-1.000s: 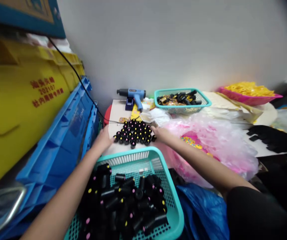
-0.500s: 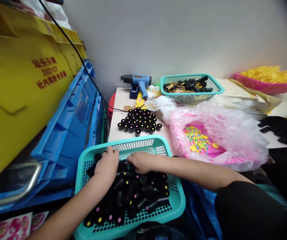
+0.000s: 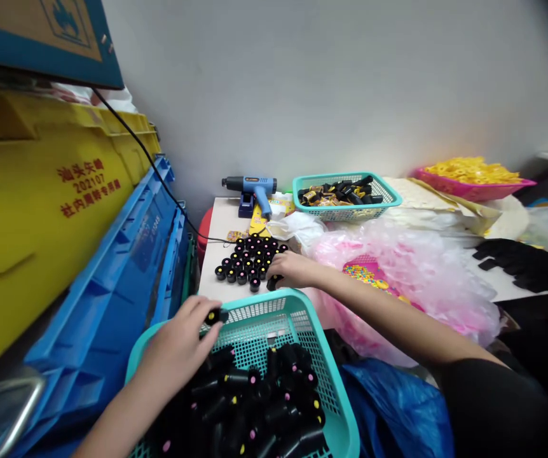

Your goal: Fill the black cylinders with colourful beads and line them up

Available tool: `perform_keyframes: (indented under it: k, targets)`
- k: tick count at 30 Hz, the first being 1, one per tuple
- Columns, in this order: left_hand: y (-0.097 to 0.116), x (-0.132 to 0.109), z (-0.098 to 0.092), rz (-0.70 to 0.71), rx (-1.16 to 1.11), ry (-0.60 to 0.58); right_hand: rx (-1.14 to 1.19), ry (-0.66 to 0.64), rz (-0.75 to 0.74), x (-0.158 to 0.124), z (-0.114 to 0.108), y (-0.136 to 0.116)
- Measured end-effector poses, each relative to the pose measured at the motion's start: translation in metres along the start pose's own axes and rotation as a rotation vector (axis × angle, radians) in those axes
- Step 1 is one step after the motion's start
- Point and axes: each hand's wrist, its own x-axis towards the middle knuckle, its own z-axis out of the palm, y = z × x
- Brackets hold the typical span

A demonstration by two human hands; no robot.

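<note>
Upright black cylinders with pink or yellow dotted tops stand in a tight group point(image 3: 250, 261) on the pale tabletop point(image 3: 214, 254). My right hand point(image 3: 293, 268) is at the group's front edge, shut on a black cylinder point(image 3: 273, 282) that is partly hidden by my fingers. My left hand point(image 3: 176, 343) is over the rim of a teal mesh basket point(image 3: 274, 304), gripping a black cylinder point(image 3: 215, 316) with a yellow dot. Many similar cylinders point(image 3: 255, 394) lie loose in the basket.
A blue heat gun point(image 3: 255, 191) stands behind the group, next to a smaller teal basket point(image 3: 345, 213) of black and gold pieces. Pink plastic sheeting point(image 3: 398, 280) lies to the right. Blue crates point(image 3: 112, 305) and a yellow crate point(image 3: 40, 191) line the left.
Both hands have left the basket's contents. My left hand has risen to the rim with a cylinder, and my right hand has moved forward to the upright group with another.
</note>
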Motion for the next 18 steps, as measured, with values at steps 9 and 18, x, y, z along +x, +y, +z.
perform_keyframes:
  k: [9,18]
  targets:
    - [-0.02,0.121,0.028,-0.171,0.122,-0.194,-0.09,0.097,-0.125,0.021,0.018,0.019]
    - [0.005,0.09,0.016,-0.138,0.09,-0.013,0.014,0.054,-0.121,-0.027,0.024,-0.079]
